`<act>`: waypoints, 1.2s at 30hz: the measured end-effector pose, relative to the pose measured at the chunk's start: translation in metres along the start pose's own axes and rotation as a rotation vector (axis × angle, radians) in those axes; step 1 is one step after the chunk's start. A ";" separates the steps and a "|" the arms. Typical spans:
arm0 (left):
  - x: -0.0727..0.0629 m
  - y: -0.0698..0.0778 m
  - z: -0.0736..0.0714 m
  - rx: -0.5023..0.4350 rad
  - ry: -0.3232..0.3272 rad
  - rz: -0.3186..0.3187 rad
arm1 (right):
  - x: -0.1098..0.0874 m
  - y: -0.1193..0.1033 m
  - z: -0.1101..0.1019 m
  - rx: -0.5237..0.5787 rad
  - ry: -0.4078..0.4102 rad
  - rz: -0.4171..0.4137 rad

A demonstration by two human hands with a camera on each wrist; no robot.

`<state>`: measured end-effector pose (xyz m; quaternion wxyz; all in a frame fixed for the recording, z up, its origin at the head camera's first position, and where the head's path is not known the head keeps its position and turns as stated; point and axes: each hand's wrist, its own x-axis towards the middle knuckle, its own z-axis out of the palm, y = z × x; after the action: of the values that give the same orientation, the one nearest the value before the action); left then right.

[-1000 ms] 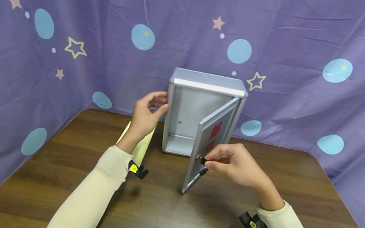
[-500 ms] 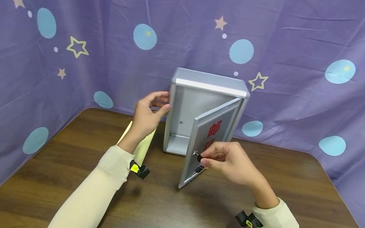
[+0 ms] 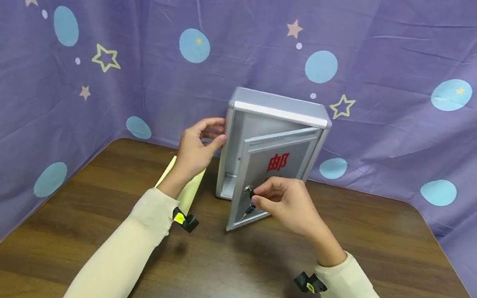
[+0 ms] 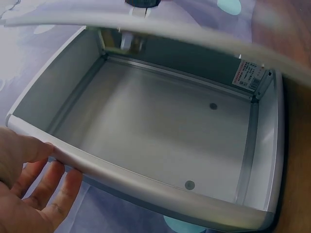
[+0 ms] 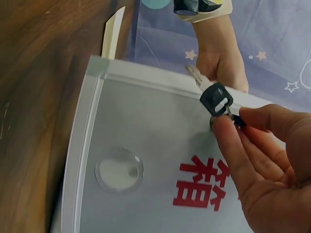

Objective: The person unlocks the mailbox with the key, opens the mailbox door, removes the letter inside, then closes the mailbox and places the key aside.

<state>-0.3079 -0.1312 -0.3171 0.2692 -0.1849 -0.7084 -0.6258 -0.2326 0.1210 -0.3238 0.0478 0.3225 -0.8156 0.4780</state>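
Observation:
A silver metal mailbox (image 3: 282, 104) stands upright at the back of the table, its door (image 3: 302, 155) ajar and hinged on the right. Red characters mark the door's front. My left hand (image 3: 196, 152) rests at the left side; in the left wrist view the thumb lies on the front rim and the fingers touch the outer wall. My right hand (image 3: 288, 206) pinches the black head of a key (image 5: 238, 120) at the door's lock (image 3: 248, 188). A second key (image 5: 214, 99) dangles from it on a ring. The key's blade is hidden.
A pale yellow paper item (image 3: 190, 191), perhaps an envelope, lies on the wooden table (image 3: 215, 283) under the left wrist. A purple curtain (image 3: 149, 5) hangs behind and at the sides. The mailbox interior shows small round holes and a printed label (image 4: 249, 74).
My right hand has swung the door leftward by its key, narrowing the gap to the mailbox. The left hand has stayed at the mailbox's side. The head view has shifted slightly.

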 end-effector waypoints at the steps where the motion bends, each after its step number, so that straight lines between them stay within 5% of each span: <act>1: 0.000 0.001 0.000 0.002 -0.001 0.002 | 0.002 0.000 0.002 -0.003 0.018 0.006; 21: 0.000 0.002 0.002 0.025 0.004 -0.005 | 0.033 0.008 0.048 -0.126 0.369 -0.044; 31: 0.000 0.002 0.000 0.010 0.008 0.002 | 0.046 0.016 0.059 -0.144 0.442 -0.065; 36: -0.006 0.022 0.003 0.021 0.009 -0.028 | 0.050 0.019 0.061 -0.160 0.459 -0.079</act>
<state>-0.2901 -0.1240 -0.3034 0.2656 -0.1694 -0.7160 -0.6229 -0.2689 0.0534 -0.3513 0.2760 0.2323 -0.8054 0.4703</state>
